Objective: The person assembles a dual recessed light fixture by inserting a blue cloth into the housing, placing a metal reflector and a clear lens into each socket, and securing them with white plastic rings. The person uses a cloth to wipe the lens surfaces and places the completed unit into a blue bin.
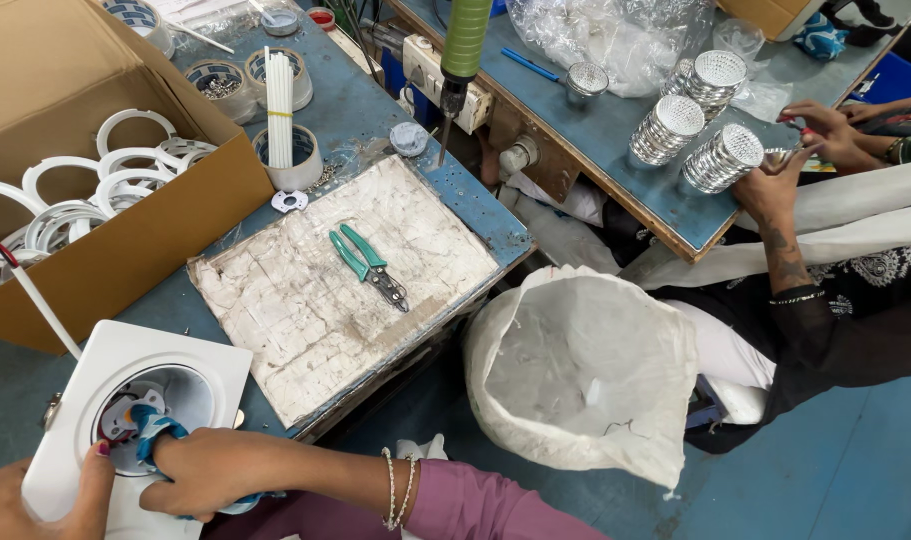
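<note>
1. Nearest, the left hand (35,500) grips the lower left edge of a square white light housing (85,420), fingers curled over its rim, holding it at the table's front corner.
2. Beside it, the right hand (210,470) is clenched on a blue cloth (155,425) and presses it into the housing's round opening, so the housing sits between both hands.
3. Just beyond, a worn whitish work mat (305,300) lies on the blue table (375,120), with green-handled pliers (367,265) resting on it, well apart from the hands.
4. Right of the mat, a white sack (585,370) stands open on the floor.
5. Further left, an open brown cardboard box (125,240) holds white plastic rings (85,190).
6. Behind the mat stand tape rolls (290,155), one holding white sticks (279,95) upright.
7. Above, a green-handled electric screwdriver (460,60) hangs tip down.
8. Farthest, at a second bench, another person's hands (805,150) touch silvery faceted reflector cups (695,125), near a crumpled clear plastic bag (615,40).
</note>
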`<control>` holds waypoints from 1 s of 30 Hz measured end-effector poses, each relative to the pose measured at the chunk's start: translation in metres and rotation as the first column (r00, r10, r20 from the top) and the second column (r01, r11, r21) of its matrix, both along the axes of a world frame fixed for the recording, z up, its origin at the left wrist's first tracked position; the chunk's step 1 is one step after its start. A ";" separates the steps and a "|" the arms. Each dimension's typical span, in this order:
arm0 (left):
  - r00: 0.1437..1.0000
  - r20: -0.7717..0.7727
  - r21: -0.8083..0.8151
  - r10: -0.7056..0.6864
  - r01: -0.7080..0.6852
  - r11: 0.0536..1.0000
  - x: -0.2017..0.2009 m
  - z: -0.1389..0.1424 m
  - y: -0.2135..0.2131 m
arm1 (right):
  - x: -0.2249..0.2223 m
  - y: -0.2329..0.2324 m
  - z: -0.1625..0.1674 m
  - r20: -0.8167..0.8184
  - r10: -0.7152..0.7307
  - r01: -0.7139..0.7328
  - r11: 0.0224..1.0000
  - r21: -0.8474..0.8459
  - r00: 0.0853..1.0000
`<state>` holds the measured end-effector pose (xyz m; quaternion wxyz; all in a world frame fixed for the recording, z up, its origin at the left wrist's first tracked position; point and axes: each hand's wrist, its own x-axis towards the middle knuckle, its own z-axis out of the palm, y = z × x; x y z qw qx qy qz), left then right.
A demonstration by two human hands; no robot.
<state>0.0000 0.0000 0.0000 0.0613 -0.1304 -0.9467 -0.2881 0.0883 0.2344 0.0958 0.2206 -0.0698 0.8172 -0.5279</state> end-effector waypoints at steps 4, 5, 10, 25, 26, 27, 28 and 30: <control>1.000 0.028 0.050 0.004 -0.006 0.999 0.006 0.001 0.001 | -0.001 -0.001 -0.005 -0.008 -0.002 0.002 1.000 0.004 1.000; 1.000 0.025 0.061 -0.006 0.004 0.998 0.006 0.002 0.002 | -0.002 -0.001 -0.005 -0.012 0.002 -0.002 1.000 0.008 1.000; 0.999 -0.028 0.049 -0.028 0.029 0.998 0.005 0.008 0.006 | -0.003 0.000 -0.006 -0.026 0.002 -0.002 1.000 0.002 1.000; 0.996 -0.027 -0.019 0.089 -0.089 0.996 0.039 0.057 0.039 | 0.004 0.008 0.000 -0.022 -0.005 0.006 0.999 0.034 1.000; 0.995 -0.018 -0.037 0.100 -0.101 0.994 0.040 0.060 0.040 | 0.005 0.008 0.000 -0.023 -0.002 0.003 0.999 0.036 1.000; 0.996 -0.023 -0.043 0.090 -0.091 0.995 0.041 0.063 0.042 | 0.006 0.008 0.000 -0.024 0.001 0.000 0.999 0.038 1.000; 0.996 -0.029 -0.049 0.081 -0.082 0.995 0.042 0.066 0.044 | 0.006 0.009 0.001 -0.022 0.003 -0.002 0.999 0.043 1.000; 0.997 -0.028 -0.040 0.077 -0.078 0.996 0.044 0.072 0.047 | 0.007 0.010 0.002 -0.017 0.010 -0.009 0.999 0.052 1.000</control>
